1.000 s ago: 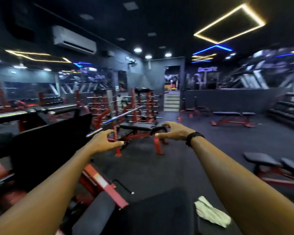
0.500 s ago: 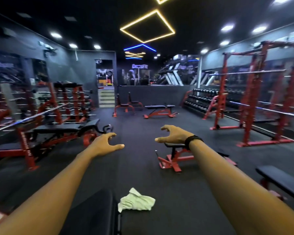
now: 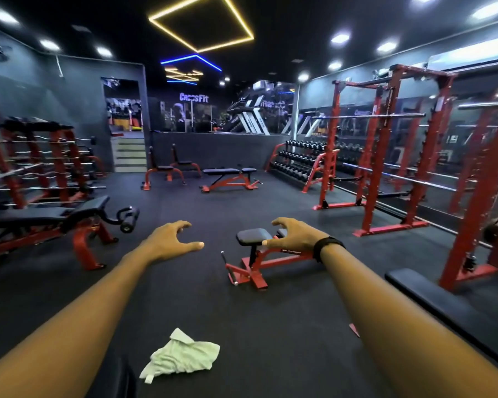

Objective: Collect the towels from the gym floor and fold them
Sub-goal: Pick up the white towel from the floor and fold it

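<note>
Gym floor (image 3: 184, 282) wide and dark, nothing collected or folded yet. Towel (image 3: 181, 354) crumpled low between outstretched arms, untouched, near a red bench (image 3: 259, 257). Left hand (image 3: 170, 239) and right hand (image 3: 293, 237) apart, fingers loosely curled, holding nothing. Compared with half a second ago: towel larger, more central.

Both my arms reach out ahead of me over the dark gym floor (image 3: 270, 326). My left hand (image 3: 167, 239) and my right hand (image 3: 295, 237) hang in the air with fingers loosely curled, holding nothing; a black band (image 3: 327, 246) sits on my right wrist. Near me, between my forearms, a crumpled pale green towel (image 3: 181, 357) lies on the floor. A small red bench (image 3: 256, 254) stands farther off, partly behind my right hand. Red racks (image 3: 385, 150) line the right side.
</note>
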Tool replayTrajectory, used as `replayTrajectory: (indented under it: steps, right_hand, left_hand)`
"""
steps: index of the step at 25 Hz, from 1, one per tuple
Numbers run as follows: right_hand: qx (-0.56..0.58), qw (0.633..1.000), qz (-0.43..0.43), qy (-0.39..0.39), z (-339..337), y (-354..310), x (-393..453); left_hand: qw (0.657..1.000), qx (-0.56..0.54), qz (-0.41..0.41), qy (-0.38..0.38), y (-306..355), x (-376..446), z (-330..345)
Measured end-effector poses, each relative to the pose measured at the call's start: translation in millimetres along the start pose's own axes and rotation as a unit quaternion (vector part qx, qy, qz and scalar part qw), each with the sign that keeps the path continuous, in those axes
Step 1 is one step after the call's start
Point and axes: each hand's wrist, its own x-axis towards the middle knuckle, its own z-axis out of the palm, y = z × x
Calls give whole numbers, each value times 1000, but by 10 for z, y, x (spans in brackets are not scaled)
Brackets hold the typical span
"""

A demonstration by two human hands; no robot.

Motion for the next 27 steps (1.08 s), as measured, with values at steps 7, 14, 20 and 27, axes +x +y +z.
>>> replayTrajectory:
  steps: [7, 14, 20, 27]
  right_hand:
    - [11, 1000, 3, -3, -157, 128, 1505]
    - [18, 1000, -2, -17, -35, 344, 2897]
    - [14, 997, -46, -55, 223, 608, 4341]
    - [10, 988, -100, -121, 435, 858, 6187]
  left_hand:
    - [1000, -1, 1, -14, -267, 1612, 58]
    - [999, 20, -18, -26, -633, 2856, 262]
    - [997, 21, -72, -11, -1177, 3907, 519]
    - [986, 15, -165, 20, -1760, 5092, 689]
